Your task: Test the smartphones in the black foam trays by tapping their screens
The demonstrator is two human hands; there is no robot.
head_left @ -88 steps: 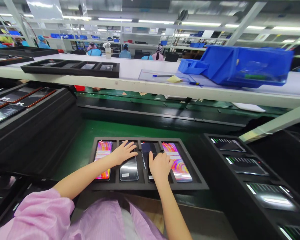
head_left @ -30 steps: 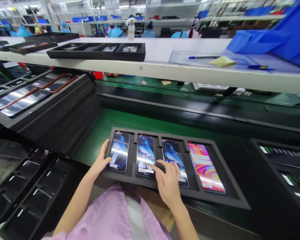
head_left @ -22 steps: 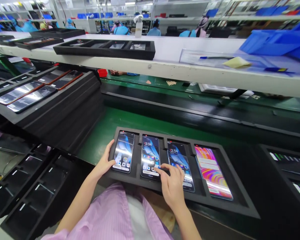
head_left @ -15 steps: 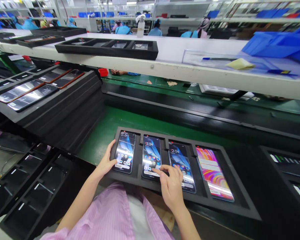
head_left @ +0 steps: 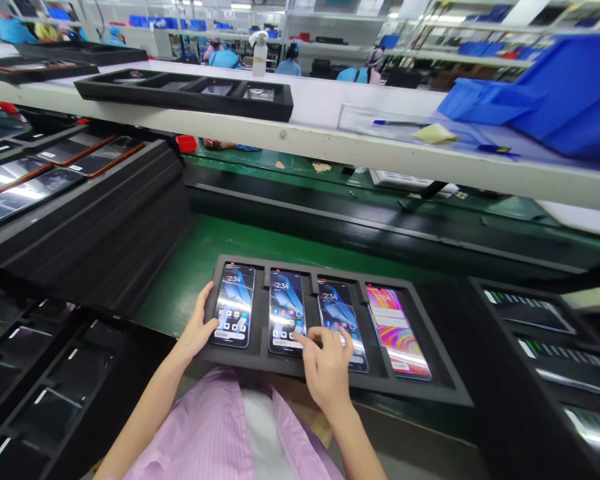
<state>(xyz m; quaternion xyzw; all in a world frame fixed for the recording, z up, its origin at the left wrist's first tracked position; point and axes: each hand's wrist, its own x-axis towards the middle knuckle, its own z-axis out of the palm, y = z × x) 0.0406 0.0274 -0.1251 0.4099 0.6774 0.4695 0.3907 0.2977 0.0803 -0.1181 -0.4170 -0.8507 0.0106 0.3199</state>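
Observation:
A black foam tray (head_left: pixel 260 360) lies before me with phones in its slots, their screens lit. My left hand (head_left: pixel 195 328) grips the tray's left end, its thumb over the rim beside the leftmost phone (head_left: pixel 235 300). Over the second phone (head_left: pixel 286 303), my right hand (head_left: pixel 327 363) stretches out its index finger, the tip at the lower part of the screen. Nothing is held in that hand. It partly covers the third phone (head_left: pixel 337 300). The rightmost phone (head_left: pixel 397 327) glows pink and orange, with pale message boxes across it.
Stacked black trays (head_left: pixel 125 193) bearing phones rise at left. More dark trays (head_left: pixel 65 380) sit lower left, and another tray with phones (head_left: pixel 530 313) is at right. A white shelf (head_left: pixel 310 137) crosses overhead, carrying a bottle (head_left: pixel 260 57) and blue bins (head_left: pixel 485 100). People work beyond.
The view has swung to the right, so most things appear further left. My left hand stays at the tray's end, and my right index finger remains at the second phone's lower screen.

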